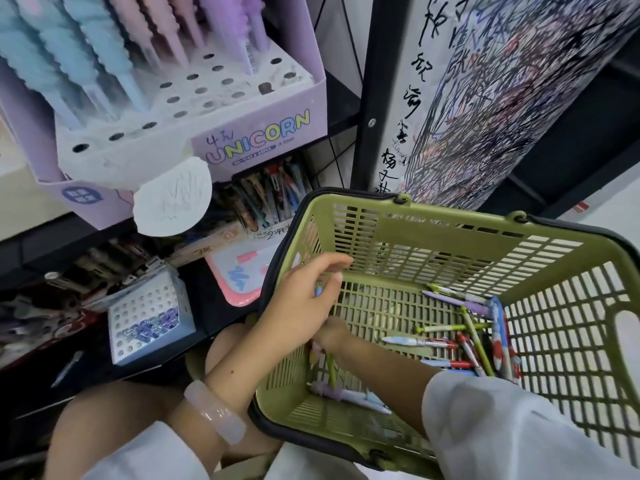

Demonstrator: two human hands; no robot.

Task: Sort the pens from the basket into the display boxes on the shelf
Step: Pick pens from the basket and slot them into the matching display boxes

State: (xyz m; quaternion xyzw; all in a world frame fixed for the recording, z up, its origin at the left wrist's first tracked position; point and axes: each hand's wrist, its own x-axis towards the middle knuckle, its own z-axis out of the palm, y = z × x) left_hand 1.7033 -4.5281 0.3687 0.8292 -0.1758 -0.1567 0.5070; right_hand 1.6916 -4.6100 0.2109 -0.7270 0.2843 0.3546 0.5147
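A green plastic basket [450, 220] rests on my lap in front of the shelf. Several loose pens [467, 337] lie in its right half, and a few pastel ones [349, 396] lie in its near left corner. My left hand [301, 303] reaches over the basket's left rim with its fingers curved; a blue pen tip shows beneath it, and I cannot tell whether it holds it. My right hand [332, 334] is mostly hidden under the left and grips a few pens [329, 367] with green barrels and a pink top. The purple Unicorn display box [259, 140] stands on the shelf above.
The Unicorn box holds tall pastel pens [104, 46] and has many open holes at its front. Below are a box of dark pens [270, 195], a small blue box [145, 306] with holes, and a pink-edged board [239, 271]. A scribbled test sheet [502, 98] hangs to the right.
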